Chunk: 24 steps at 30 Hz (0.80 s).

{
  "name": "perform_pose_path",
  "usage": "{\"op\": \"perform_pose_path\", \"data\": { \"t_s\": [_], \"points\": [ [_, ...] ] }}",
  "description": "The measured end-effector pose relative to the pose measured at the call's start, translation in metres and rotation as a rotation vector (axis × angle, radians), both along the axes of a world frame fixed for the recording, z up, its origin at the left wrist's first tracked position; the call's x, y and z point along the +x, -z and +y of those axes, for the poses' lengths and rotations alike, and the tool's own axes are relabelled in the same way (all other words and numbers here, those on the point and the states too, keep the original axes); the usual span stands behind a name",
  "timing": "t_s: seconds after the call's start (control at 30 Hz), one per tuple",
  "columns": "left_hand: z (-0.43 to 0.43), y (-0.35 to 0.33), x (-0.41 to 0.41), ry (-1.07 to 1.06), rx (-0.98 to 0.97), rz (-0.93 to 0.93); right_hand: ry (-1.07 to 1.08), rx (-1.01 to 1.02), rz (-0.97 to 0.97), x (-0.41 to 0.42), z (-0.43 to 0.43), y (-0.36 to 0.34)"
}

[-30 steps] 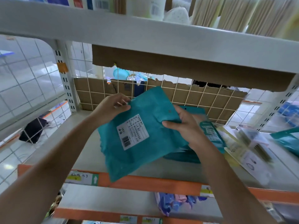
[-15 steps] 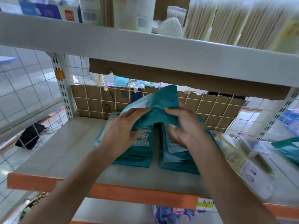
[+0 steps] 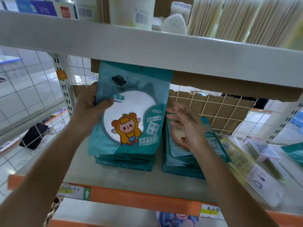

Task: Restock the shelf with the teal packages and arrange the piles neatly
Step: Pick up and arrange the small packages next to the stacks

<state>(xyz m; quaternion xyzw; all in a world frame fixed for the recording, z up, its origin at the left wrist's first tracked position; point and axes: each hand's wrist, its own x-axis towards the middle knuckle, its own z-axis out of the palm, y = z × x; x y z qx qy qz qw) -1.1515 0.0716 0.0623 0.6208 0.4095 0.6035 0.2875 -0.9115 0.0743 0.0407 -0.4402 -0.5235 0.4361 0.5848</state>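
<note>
A store rack of pale grey metal stands over a white tiled floor, backed by a white wire grid with torn brown cardboard behind it. The grey shelf board with an orange front edge carries a left pile of flat teal plastic packages. Just right of that pile, with a narrow gap between, lies a second, looser teal pile. Further right of it are blurred pale yellow packs.

Directly above the left pile one teal package with a round white window and a yellow-hooded cartoon figure stands nearly upright. Its printed front faces the camera, its long axis runs up and down, and its top edge reaches the underside of the upper grey shelf. Its bottom edge sits at the pile's top.

The left hand grips this package by its left edge, thumb across the front, fingers behind. The right hand is spread wide and holds nothing, palm down over the second pile, apart from the upright package; motion blur hides whether it touches that pile.
</note>
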Motion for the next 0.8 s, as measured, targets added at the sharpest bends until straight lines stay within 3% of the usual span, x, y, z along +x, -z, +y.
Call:
{"op": "perform_pose_path", "data": {
  "t_s": [0.13,0.23,0.33,0.47,0.57,0.8],
  "points": [
    [0.000,0.009,-0.004,0.239,-0.200,-0.293,-0.038,-0.081,-0.104,0.004,-0.005,0.021],
    [0.008,0.024,-0.003,0.205,-0.351,-0.425,-0.203,-0.209,-0.147,0.003,-0.012,0.033],
    [0.021,0.039,-0.001,0.153,-0.529,-0.457,-0.227,-0.300,-0.157,-0.001,-0.019,0.046],
    [0.046,0.055,-0.002,-0.037,-0.681,-0.291,-0.174,-0.323,-0.286,-0.009,-0.026,0.059],
    [0.061,0.060,-0.004,-0.147,-0.713,-0.162,-0.132,-0.340,-0.274,-0.015,-0.024,0.066],
    [0.068,0.068,-0.008,-0.152,-0.703,0.209,-0.105,-0.431,-0.233,-0.018,-0.023,0.074]
  ]
}}
